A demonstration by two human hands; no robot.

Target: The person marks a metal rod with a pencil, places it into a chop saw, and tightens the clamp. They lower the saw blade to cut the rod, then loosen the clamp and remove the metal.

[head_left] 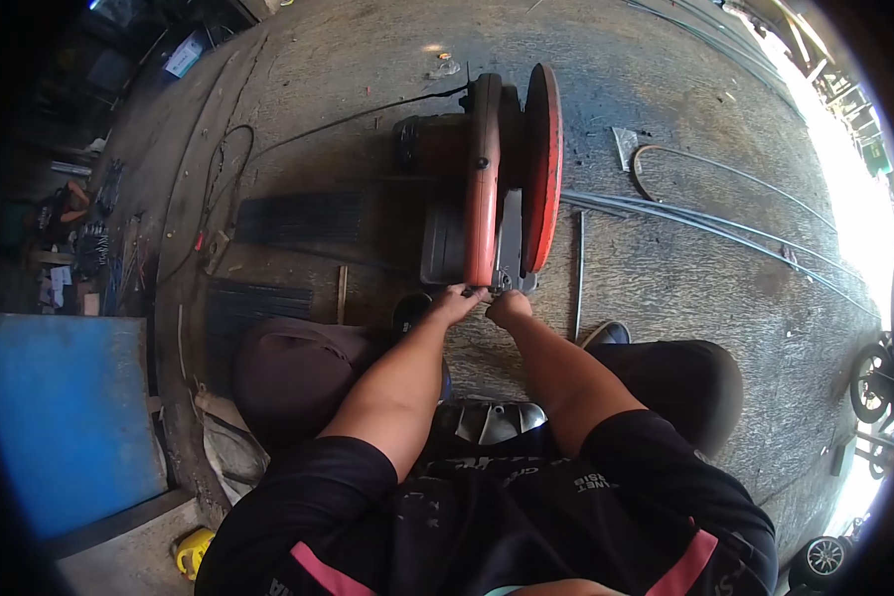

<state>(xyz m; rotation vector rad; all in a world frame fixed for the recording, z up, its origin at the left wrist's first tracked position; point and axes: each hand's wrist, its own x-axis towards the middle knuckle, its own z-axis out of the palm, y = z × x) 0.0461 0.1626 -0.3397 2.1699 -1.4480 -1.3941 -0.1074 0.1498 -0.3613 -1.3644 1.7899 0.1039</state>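
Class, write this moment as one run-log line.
left hand: on chop saw front | right hand: beside it, at saw base | rods: on floor, right | grip: unclear

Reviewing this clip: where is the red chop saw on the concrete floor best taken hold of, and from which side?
Probably by the near end of the red chop saw, where its long arm points toward the person. Both the left hand and right hand already meet there, well clear of the round red blade guard.
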